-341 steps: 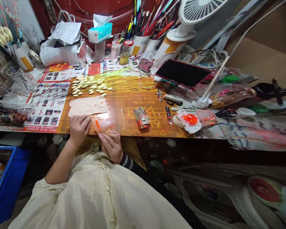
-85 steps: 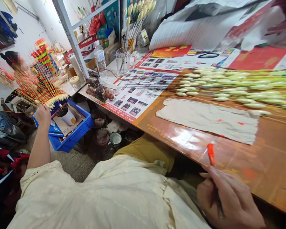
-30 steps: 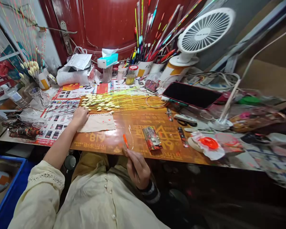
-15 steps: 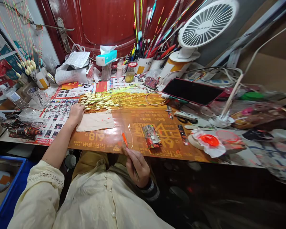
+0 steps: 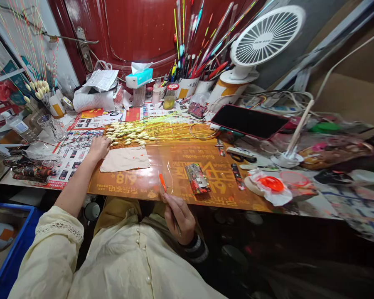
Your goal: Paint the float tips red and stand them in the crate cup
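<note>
My left hand lies flat on the bench, holding nothing, just below the tips of a row of pale bulb-bodied fishing floats with long yellow stems. It is also next to a beige cloth spotted with orange. My right hand is at the bench's front edge, pinching a thin float stem with a bright orange painted tip. The fingers hide the stem's lower part.
A glossy orange printed mat covers the bench. A red lid on crumpled paper, a small painted box, a phone, a white fan and pots of floats stand around. A blue crate is at the lower left.
My left hand has returned from the blue crate to the bench beside the cloth. The view has swung back to the bench, and my right hand still holds the orange-tipped stem.
</note>
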`<state>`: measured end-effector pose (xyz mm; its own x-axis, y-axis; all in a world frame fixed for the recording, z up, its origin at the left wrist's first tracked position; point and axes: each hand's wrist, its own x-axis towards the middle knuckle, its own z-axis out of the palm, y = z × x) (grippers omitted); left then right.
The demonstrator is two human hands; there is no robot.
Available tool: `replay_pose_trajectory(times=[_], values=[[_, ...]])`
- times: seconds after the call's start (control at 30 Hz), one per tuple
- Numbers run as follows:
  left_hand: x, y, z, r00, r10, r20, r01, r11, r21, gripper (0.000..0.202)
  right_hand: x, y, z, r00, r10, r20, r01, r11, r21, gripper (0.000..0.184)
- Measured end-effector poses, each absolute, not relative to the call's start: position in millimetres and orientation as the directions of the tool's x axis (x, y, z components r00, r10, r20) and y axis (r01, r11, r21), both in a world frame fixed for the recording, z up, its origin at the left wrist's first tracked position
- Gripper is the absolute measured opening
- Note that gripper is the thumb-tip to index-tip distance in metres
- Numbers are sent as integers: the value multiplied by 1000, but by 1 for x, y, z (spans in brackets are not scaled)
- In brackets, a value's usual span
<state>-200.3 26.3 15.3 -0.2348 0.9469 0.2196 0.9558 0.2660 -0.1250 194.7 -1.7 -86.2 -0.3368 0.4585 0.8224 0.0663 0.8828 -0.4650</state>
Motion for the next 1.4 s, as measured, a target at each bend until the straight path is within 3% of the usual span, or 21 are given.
replay_pose_trajectory(times=[0.23,0.47,0.73,0.9,1.13,1.4], values=[[-198,23,20,-200,949,243,968,230,-100,25,194,-1,-86,-334,446,830,62,889,-453,56],[-183,39,15,-38,975,219,997,52,-60,21,193,-2,-85,-334,445,831,80,892,-446,54],[-173,52,13,-82,970,230,986,113,-126,25,194,-2,-82,-344,434,832,61,895,-442,62],[-174,43,24,-88,952,292,984,129,-124,21,194,-2,-81,-339,445,829,56,889,-454,59],[-175,36,27,-171,948,268,948,232,-218,21,193,-3,-80,-341,455,823,56,883,-466,55],[-171,43,15,-126,949,290,975,172,-142,23,193,-3,-79,-335,448,829,57,888,-457,57]])
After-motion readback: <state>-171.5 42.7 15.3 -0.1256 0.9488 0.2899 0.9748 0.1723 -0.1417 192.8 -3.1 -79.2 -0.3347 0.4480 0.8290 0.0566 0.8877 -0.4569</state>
